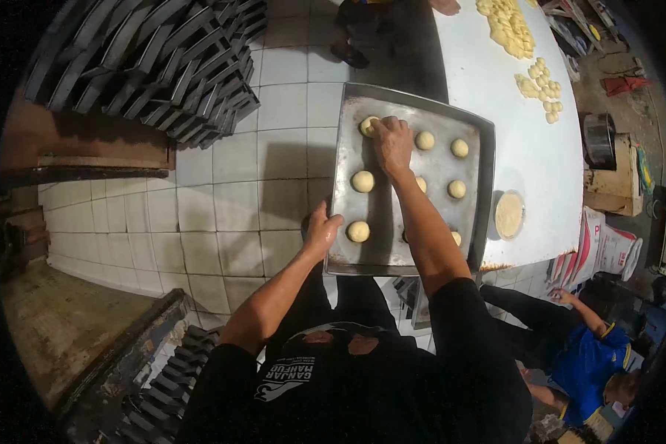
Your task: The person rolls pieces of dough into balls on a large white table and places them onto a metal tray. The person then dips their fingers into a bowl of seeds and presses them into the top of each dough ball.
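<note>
Baking tray (385, 211) is rim-clamped by L hand (323, 231); dough ball (365, 127) is pinched by R hand (394, 145) (poss. squashed if overpressed).

A floor of pale, square tiles with dark joints (233, 211) spreads across the left and middle, partly dimmed by soft grey shadows (283, 170). A long table with a smooth white top (546, 174) and rust-brown near edge stands right; a reddish-brown wooden stand (100, 144), left.
</note>
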A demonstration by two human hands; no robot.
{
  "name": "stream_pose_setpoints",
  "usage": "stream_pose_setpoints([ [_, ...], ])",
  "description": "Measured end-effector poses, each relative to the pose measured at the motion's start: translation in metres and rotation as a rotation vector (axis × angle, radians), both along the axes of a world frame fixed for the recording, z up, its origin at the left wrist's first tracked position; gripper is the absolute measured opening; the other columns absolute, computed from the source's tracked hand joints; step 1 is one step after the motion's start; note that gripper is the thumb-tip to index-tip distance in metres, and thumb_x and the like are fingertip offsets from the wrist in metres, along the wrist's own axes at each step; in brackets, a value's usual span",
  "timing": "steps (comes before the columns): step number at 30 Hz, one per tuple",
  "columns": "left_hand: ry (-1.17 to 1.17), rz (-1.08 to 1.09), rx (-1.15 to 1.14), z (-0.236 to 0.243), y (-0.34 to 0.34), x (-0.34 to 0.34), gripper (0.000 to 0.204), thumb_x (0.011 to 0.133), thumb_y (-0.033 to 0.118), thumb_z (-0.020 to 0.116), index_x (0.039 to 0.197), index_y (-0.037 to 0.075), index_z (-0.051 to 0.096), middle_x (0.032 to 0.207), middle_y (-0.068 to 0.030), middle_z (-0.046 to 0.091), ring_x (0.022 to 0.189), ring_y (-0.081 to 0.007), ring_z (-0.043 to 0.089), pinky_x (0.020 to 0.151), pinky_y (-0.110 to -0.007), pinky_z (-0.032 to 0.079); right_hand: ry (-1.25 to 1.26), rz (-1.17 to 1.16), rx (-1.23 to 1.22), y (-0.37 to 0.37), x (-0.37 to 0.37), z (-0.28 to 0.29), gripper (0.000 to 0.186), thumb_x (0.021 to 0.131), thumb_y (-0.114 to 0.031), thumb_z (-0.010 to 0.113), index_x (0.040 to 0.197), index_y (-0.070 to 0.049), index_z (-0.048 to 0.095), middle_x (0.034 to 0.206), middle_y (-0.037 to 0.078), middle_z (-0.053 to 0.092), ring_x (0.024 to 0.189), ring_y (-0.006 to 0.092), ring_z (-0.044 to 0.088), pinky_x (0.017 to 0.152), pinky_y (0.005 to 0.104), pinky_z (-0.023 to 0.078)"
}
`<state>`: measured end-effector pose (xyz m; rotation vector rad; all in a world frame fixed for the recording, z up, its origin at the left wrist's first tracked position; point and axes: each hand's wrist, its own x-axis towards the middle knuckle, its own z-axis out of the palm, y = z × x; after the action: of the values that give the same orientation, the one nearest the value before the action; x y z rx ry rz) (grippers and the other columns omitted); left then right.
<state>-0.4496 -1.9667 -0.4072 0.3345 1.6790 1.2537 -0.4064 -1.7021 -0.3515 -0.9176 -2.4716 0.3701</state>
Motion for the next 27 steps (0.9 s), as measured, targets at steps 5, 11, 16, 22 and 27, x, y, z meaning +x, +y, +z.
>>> stream_pose_setpoints([
  [5, -0.033, 0.049, 0.017, 0.004, -0.001, 0.000, 0.055, 0.082, 0.007, 0.060, 0.135, -0.006, 0.053, 0.117, -0.0129, 0.065, 0.106, -0.0216, 0.059, 0.095, -0.034, 0.046, -0.112, -0.055, -0.010, -0.027, 0.012, 0.016, 0.036, 0.098, -0.028, 0.062, 0.132, -0.015, 0.064, 0.135, 0.008, 0.057, 0.121, 0.0331, 0.052, 0.103, 0.0542, 0.038],
  [11, 0.000, 0.027, 0.016, 0.012, 0.004, -0.002, 0.055, 0.082, 0.008, 0.060, 0.135, -0.007, 0.053, 0.117, -0.0134, 0.065, 0.106, -0.0228, 0.060, 0.095, -0.034, 0.047, -0.352, 0.030, 0.117, -0.011, 0.012, 0.002, 0.057, 0.103, -0.034, 0.057, 0.151, -0.007, 0.043, 0.165, 0.015, 0.030, 0.150, 0.0431, 0.029, 0.119, 0.0646, 0.020],
  [16, -0.069, 0.030, -0.017, 0.024, 0.008, -0.004, 0.055, 0.082, 0.010, 0.061, 0.134, -0.006, 0.054, 0.117, -0.0141, 0.065, 0.104, -0.0248, 0.061, 0.095, -0.036, 0.047, 0.160, -0.204, 0.085, -0.008, 0.122, 0.046, 0.034, 0.093, -0.004, 0.067, 0.126, -0.006, 0.068, 0.134, 0.016, 0.064, 0.121, 0.0348, 0.060, 0.105, 0.0435, 0.046],
  [22, -0.215, 0.067, -0.045, 0.039, 0.010, -0.005, 0.044, 0.080, 0.013, 0.064, 0.120, -0.003, 0.057, 0.114, -0.0155, 0.065, 0.102, -0.0276, 0.064, 0.092, -0.041, 0.052, 0.076, -0.749, 0.007, 0.019, 0.361, 0.076, 0.016, 0.093, -0.012, 0.070, 0.105, -0.003, 0.076, 0.099, 0.015, 0.072, 0.094, 0.0321, 0.068, 0.085, 0.0401, 0.054],
  [27, -0.189, 0.039, 0.081, 0.024, 0.008, -0.014, 0.042, 0.084, 0.005, 0.055, 0.125, -0.004, 0.057, 0.106, -0.0118, 0.066, 0.094, -0.0249, 0.066, 0.086, -0.038, 0.055, -0.181, -0.675, 0.053, 0.046, 0.431, 0.065, 0.020, 0.089, -0.023, 0.070, 0.103, -0.012, 0.079, 0.099, 0.011, 0.072, 0.097, 0.0349, 0.066, 0.084, 0.0446, 0.053],
])
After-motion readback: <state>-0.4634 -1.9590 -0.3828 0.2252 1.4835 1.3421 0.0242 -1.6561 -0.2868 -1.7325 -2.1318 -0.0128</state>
